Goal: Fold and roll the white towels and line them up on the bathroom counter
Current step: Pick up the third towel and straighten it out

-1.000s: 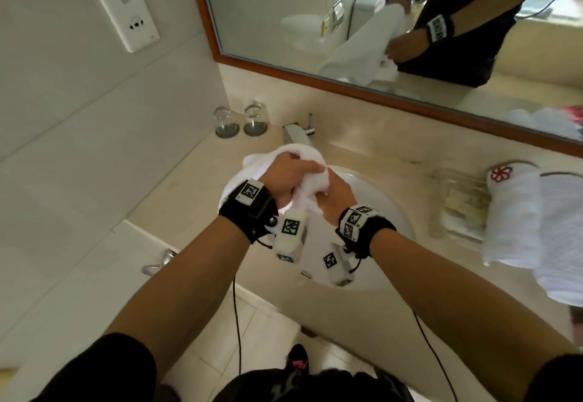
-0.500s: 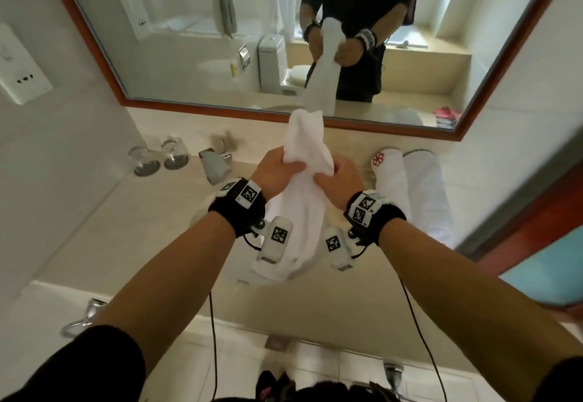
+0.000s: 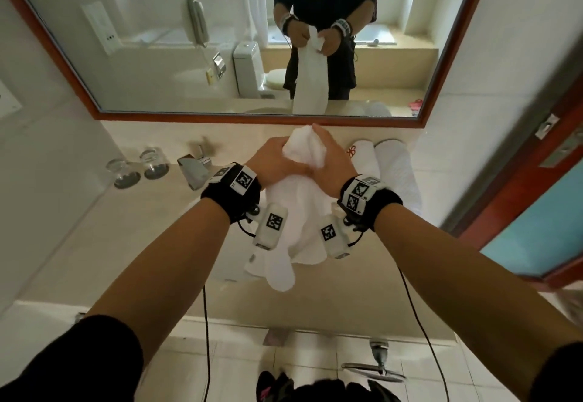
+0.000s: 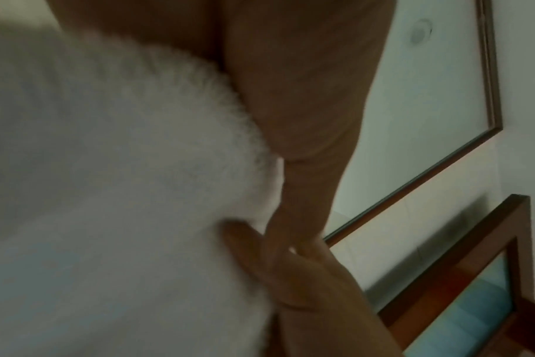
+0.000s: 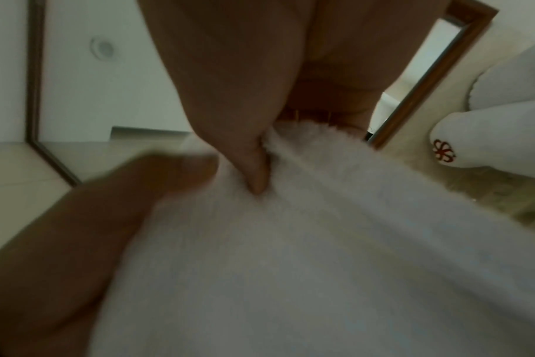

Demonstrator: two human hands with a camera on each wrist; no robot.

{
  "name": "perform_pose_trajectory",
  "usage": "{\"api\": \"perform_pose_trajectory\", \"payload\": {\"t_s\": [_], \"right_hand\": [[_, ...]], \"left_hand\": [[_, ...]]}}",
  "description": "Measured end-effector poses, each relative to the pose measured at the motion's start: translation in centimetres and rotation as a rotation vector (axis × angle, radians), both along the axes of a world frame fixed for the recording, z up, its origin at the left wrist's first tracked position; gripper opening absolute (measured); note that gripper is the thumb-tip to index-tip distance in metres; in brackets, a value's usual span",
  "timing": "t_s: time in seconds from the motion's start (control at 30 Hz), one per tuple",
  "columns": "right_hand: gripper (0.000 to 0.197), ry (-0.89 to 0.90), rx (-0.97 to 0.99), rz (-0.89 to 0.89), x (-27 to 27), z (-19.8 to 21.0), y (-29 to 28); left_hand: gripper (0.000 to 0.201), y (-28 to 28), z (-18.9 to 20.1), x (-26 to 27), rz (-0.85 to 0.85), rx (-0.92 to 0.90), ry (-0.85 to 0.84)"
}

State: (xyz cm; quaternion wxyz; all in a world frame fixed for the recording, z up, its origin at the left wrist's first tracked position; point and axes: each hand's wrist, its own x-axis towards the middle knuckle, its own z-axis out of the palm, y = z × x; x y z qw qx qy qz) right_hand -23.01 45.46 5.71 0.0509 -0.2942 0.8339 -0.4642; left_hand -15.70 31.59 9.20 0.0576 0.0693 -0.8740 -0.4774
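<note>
Both hands hold one white towel (image 3: 301,209) up in front of me, above the beige counter (image 3: 132,231). My left hand (image 3: 277,162) and my right hand (image 3: 331,162) grip its bunched top edge close together, and the rest hangs down between my wrists. In the left wrist view the towel (image 4: 107,193) fills the frame beside my left hand's fingers (image 4: 303,198). In the right wrist view my right hand's thumb (image 5: 254,169) presses into the towel (image 5: 290,241). Two rolled white towels (image 3: 391,165) lie side by side on the counter at the right, one with a red flower mark (image 5: 443,151).
Two upturned glasses (image 3: 138,168) and a chrome faucet (image 3: 194,165) stand at the counter's back left. A wide wood-framed mirror (image 3: 258,116) spans the wall behind. A wooden door frame (image 3: 536,162) rises at the right. Cables hang from both wrists.
Both hands have lifted the towel from the sink area and brought it up higher, now hanging lengthwise. My view has swung right and up toward the mirror.
</note>
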Motion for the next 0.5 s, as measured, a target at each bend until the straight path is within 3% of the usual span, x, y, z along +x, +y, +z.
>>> {"api": "perform_pose_trajectory", "payload": {"t_s": [0.07,0.13,0.23,0.33,0.43,0.5], "right_hand": [[0.036,0.089,0.059,-0.013,-0.5,0.1,0.8],[0.02,0.036,0.036,-0.094,-1.0,-0.1,1.7],[0.021,-0.128,-0.03,-0.168,-1.1,-0.6,2.2],[0.02,-0.262,-0.109,-0.253,-1.1,-0.9,2.2],[0.017,-0.289,-0.17,-0.387,-1.9,-1.3,2.4],[0.025,-0.343,-0.229,-0.454,-2.5,-1.3,2.5]], "left_hand": [[0.05,-1.3,-0.2,0.6,-0.046,-0.202,-0.124],[0.046,-2.8,-1.9,1.1,-0.002,-0.425,-0.318],[0.032,-5.3,-5.5,2.0,0.172,-0.459,-0.5],[0.033,-7.3,-8.1,2.7,0.239,-0.469,-0.592],[0.053,-9.2,-8.5,2.9,0.388,-0.43,-0.538],[0.039,-10.1,-7.6,2.6,0.478,-0.425,-0.45]]}}
